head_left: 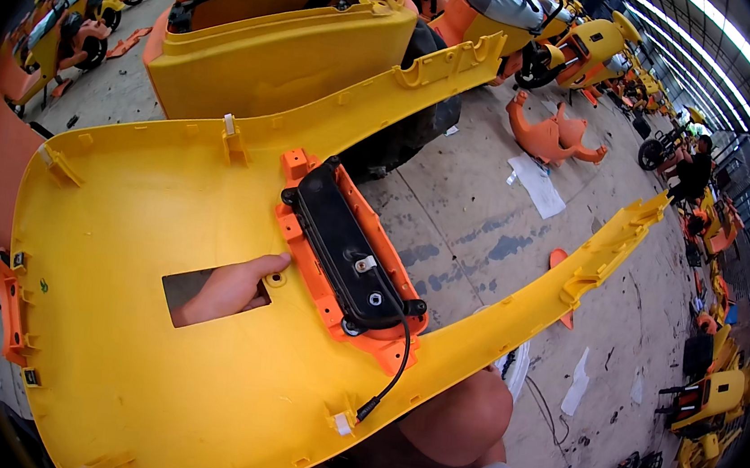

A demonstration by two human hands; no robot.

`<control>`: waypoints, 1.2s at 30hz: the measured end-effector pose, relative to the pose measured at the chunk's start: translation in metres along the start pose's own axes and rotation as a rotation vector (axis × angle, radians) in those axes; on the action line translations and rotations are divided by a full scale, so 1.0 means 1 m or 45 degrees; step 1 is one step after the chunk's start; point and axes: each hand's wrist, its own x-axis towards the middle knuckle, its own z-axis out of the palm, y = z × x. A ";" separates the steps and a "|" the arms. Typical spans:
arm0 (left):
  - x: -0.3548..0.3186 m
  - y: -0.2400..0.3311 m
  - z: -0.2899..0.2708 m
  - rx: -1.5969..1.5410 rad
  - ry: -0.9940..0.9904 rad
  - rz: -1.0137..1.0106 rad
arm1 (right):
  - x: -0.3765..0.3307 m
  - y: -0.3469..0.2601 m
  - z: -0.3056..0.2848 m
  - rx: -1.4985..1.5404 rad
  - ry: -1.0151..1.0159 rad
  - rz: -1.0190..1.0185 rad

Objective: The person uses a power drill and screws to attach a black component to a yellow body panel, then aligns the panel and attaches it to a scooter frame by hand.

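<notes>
Head camera view: the left hand point(229, 292) shows through the rectangular opening point(186, 288) of a yellow panel point(129, 210), thumb hooked over the opening's right edge, gripping the panel. The right hand is out of view; its state cannot be told. The panel is tilted in front of the person, above a bare knee point(461, 414). An orange bracket point(315, 284) carrying a black housing point(338, 239) lies against the panel, right of the hand; a black cable point(406, 350) runs from the housing. Beyond the panel stands a yellow shell point(292, 59). An orange molded part point(547, 135) rests on the floor point(469, 243).
</notes>
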 end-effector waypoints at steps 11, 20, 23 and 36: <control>-0.013 0.007 0.006 -0.216 -0.074 -0.056 | -0.283 -0.155 0.135 -0.292 -0.772 -0.530; -0.009 0.006 0.000 -0.206 -0.132 -0.071 | -0.447 -0.170 0.221 -0.799 -1.201 -0.722; -0.008 0.004 -0.004 -0.253 -0.139 -0.104 | -0.459 -0.156 0.257 -0.913 -1.406 -0.581; 0.004 -0.003 -0.014 -0.190 -0.281 -0.144 | -0.398 -0.058 0.349 -1.530 -1.738 -1.117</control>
